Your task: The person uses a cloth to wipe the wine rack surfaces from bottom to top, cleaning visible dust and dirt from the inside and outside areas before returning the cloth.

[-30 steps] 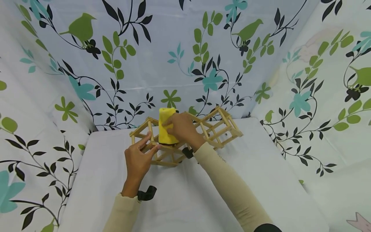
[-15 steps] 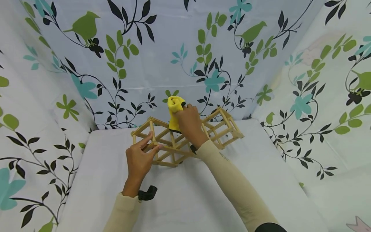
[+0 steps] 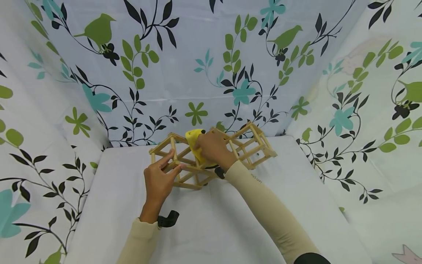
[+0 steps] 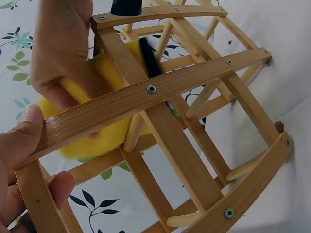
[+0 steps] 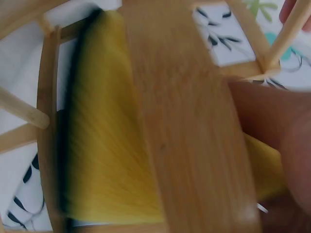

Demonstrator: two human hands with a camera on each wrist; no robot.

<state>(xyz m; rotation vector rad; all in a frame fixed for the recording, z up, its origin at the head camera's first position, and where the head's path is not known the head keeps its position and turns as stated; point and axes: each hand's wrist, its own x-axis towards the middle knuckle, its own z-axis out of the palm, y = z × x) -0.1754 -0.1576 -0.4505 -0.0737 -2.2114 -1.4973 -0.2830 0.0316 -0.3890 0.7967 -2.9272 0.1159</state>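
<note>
A light wooden rack (image 3: 188, 186) of slats and round dowels, joined by screws, stands toward the back of the table. At its left end, my left hand (image 3: 159, 179) grips a corner, thumb on the upper slat (image 4: 194, 74) and fingers curled round the frame. My right hand (image 3: 215, 148) holds a yellow cloth (image 3: 192, 135) with a black edge, bunched up among the bars near the rack's middle. Seen from the right wrist, the cloth (image 5: 109, 136) is blurred and lies behind a broad slat (image 5: 189, 121), which hides part of it and of the right hand's fingers.
The white-covered table (image 3: 214, 227) extends in front of the rack. Right behind it rises a curtain (image 3: 171, 80) printed with leaves and birds, and similar cloth hangs on both sides. A black strap piece (image 3: 168, 219) juts from the left wrist.
The right hand lifted the yellow cloth above the rack half a second ago and has brought it back down between the bars. The left hand keeps its grip on the rack's left end.
</note>
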